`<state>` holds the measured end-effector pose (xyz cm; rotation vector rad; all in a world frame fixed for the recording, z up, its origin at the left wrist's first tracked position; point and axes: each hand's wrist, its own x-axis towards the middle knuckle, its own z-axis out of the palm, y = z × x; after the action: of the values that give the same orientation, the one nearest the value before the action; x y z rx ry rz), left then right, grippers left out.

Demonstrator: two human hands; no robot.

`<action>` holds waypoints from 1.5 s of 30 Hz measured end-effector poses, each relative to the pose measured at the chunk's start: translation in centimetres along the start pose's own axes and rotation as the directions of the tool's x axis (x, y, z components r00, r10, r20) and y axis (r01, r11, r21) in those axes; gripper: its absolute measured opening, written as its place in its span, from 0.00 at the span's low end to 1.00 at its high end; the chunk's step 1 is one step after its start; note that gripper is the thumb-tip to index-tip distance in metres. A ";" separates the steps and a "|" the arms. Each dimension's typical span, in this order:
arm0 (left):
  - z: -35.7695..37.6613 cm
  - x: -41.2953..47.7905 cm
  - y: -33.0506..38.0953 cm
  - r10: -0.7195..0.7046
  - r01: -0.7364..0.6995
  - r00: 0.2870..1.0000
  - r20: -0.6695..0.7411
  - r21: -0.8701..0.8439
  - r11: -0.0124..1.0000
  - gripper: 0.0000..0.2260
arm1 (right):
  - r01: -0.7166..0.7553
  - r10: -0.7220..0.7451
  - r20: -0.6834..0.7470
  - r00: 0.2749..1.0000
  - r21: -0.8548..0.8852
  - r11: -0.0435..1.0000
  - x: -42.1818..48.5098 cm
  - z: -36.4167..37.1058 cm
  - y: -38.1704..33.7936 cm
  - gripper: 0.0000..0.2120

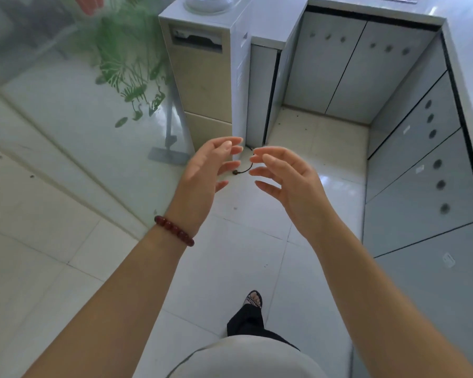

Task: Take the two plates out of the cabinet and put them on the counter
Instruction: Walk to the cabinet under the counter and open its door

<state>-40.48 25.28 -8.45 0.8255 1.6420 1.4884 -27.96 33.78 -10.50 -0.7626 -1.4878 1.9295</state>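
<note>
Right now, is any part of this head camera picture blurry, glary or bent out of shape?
Head view: the left hand and right hand look slightly motion-soft at the fingers; the glass panel at left is hazy with green reflections; the floor tiles show bright glare; wide-angle distortion splays the cabinet doors.

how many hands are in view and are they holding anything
2. The left hand, with a bead bracelet on its wrist, and the right hand are both raised over the floor, open and empty. No plates visible.

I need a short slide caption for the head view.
Both hands, left and right, open and empty above the floor; cabinet doors closed.
</note>
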 end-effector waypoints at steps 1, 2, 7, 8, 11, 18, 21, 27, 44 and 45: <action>0.2 1.6 0.3 0.003 -0.003 1.000 0.006 0.003 1.000 0.14 | 0.006 -0.006 -0.003 1.000 0.005 1.000 1.5 -0.5 -0.3 0.08; 0.5 3.2 0.6 0.007 -0.007 1.000 0.009 0.010 1.000 0.14 | 0.010 -0.009 -0.007 1.000 0.010 1.000 2.9 -1.0 -0.6 0.08; 1.3 9.9 1.0 -0.006 0.006 1.000 0.026 -0.008 1.000 0.14 | 0.000 0.000 -0.037 0.999 -0.002 1.000 9.0 -3.3 -1.4 0.09; 1.4 11.1 0.9 -0.014 0.014 0.999 0.031 -0.010 1.000 0.14 | -0.007 0.007 -0.046 0.999 -0.004 1.000 10.0 -3.8 -1.4 0.09; 2.0 14.8 0.4 -0.027 0.028 0.997 0.068 -0.015 0.999 0.13 | -0.024 0.025 -0.088 0.996 0.007 1.000 12.9 -5.1 -1.3 0.09; 3.7 25.6 0.0 -0.022 0.024 0.983 0.184 -0.008 1.000 0.14 | -0.018 0.022 -0.179 0.984 0.021 1.000 21.5 -8.0 -1.3 0.08; 4.0 31.1 0.7 -0.026 0.031 0.971 0.237 -0.015 0.999 0.15 | -0.006 0.009 -0.219 0.976 0.015 1.000 26.2 -9.0 -2.2 0.07; 4.2 40.9 1.9 -0.049 0.050 0.942 0.333 0.006 0.999 0.16 | 0.013 -0.016 -0.310 0.951 -0.012 1.000 34.4 -10.8 -3.7 0.07; 16.8 59.7 3.3 -0.082 0.066 0.825 0.559 0.049 0.997 0.16 | 0.047 -0.008 -0.536 0.844 0.060 0.997 46.8 -24.2 -6.4 0.08; 18.2 60.9 3.8 -0.081 0.062 0.820 0.567 0.053 0.997 0.16 | 0.053 -0.012 -0.543 0.840 0.060 0.997 47.7 -25.5 -6.9 0.07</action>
<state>-55.57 87.06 -12.07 1.0881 1.2246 1.0213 -40.33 86.82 -13.56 -1.1287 -1.0625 1.5463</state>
